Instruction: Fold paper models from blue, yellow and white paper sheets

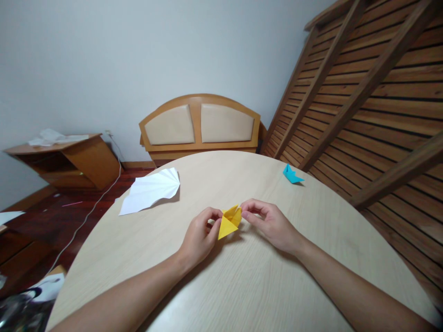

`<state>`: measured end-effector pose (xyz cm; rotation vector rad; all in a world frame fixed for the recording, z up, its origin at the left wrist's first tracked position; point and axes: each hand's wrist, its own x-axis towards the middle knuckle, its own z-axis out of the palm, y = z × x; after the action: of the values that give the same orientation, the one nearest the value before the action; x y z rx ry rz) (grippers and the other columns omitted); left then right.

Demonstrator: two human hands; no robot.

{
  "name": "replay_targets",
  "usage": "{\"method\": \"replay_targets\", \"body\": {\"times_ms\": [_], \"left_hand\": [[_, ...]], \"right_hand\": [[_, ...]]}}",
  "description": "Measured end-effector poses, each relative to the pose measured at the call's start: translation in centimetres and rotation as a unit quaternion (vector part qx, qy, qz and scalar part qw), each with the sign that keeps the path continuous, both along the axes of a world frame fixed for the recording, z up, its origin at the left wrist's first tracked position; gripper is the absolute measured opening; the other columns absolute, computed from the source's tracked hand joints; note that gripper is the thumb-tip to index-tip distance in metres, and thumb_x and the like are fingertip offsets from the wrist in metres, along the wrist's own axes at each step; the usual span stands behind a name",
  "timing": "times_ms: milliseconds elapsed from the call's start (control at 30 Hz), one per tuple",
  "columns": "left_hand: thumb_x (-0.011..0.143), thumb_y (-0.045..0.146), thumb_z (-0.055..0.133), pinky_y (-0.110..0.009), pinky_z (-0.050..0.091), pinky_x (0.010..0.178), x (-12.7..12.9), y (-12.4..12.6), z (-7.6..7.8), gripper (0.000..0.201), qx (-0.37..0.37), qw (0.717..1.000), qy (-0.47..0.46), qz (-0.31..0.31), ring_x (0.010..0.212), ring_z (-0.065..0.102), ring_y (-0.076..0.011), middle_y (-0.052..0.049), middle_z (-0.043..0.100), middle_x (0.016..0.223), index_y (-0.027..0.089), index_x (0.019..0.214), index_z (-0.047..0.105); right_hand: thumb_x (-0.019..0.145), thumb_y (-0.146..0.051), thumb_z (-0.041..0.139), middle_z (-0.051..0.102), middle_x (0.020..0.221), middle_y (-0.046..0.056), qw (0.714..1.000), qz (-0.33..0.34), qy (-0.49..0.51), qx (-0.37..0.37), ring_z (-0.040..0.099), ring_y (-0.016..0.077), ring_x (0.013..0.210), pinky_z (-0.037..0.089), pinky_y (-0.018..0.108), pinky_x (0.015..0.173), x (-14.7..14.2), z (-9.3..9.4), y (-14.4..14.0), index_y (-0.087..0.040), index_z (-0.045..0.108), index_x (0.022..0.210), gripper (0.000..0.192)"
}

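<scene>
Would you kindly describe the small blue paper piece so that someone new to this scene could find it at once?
Start at the round light wooden table and look to its far right edge, beside the slatted wooden wall. The blue paper boat sits there alone, apart from both hands. It is the only blue thing on the table: the folded paper between the hands is yellow, and the pleated sheet at the left is white.

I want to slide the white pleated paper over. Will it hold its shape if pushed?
Probably not: the white pleated paper looks thin and fanned, so it likely flexes. It overhangs the table edge, so it may slip off.
</scene>
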<state>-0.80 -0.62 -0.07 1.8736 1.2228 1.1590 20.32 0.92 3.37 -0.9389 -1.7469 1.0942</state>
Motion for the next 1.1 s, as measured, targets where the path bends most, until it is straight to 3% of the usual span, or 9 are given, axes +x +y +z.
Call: {"method": "replay_targets", "body": {"times_ms": [167, 533, 867, 1100], "left_hand": [[0.094, 0.021, 0.05, -0.023, 0.053, 0.063, 0.0, 0.0, -0.1, 0.013, 0.006, 1.0, 0.004, 0.006, 0.081, 0.065, -0.0154, -0.005, 0.068, 0.091, 0.018, 0.095, 0.062], [0.095, 0.023, 0.049, -0.024, 0.051, 0.063, 0.0, -0.1, 0.0, 0.014, 0.004, 1.0, 0.023, 0.006, 0.079, 0.065, -0.0157, -0.005, 0.068, 0.09, 0.018, 0.096, 0.062], [0.095, 0.022, 0.05, -0.024, 0.05, 0.062, 0.0, 0.0, 0.0, 0.013, 0.007, 0.999, 0.031, 0.008, 0.077, 0.064, -0.0155, -0.004, 0.068, 0.089, 0.018, 0.096, 0.062], [0.095, 0.023, 0.049, -0.024, 0.05, 0.062, -0.1, -0.1, 0.0, 0.013, 0.01, 0.999, 0.045, 0.004, 0.078, 0.065, -0.0158, -0.005, 0.068, 0.091, 0.018, 0.097, 0.061]], "right_hand": [[0.097, -0.042, 0.055, 0.069, 0.093, 0.005, 1.0, 0.026, 0.013, -0.01, 0.063, 0.0185, 0.089, 0.051, 0.033, 0.084, 0.1, -0.4, 0.1, -0.02, 0.064, 0.093, 0.024], [0.095, -0.033, 0.059, 0.07, 0.088, 0.004, 0.987, -0.089, -0.038, 0.131, 0.065, 0.0187, 0.085, 0.053, 0.033, 0.082, 0.3, -0.7, 0.2, -0.021, 0.065, 0.089, 0.015], [0.087, -0.029, 0.071, 0.07, 0.089, 0.003, 0.988, -0.104, 0.057, 0.1, 0.067, 0.0175, 0.082, 0.057, 0.032, 0.078, 0.0, -1.5, 0.5, -0.021, 0.067, 0.093, 0.011], [0.087, -0.024, 0.068, 0.071, 0.093, 0.005, 0.988, -0.103, 0.037, 0.106, 0.067, 0.0174, 0.085, 0.057, 0.033, 0.08, 0.2, -1.5, 0.4, -0.021, 0.068, 0.099, 0.012]]}}
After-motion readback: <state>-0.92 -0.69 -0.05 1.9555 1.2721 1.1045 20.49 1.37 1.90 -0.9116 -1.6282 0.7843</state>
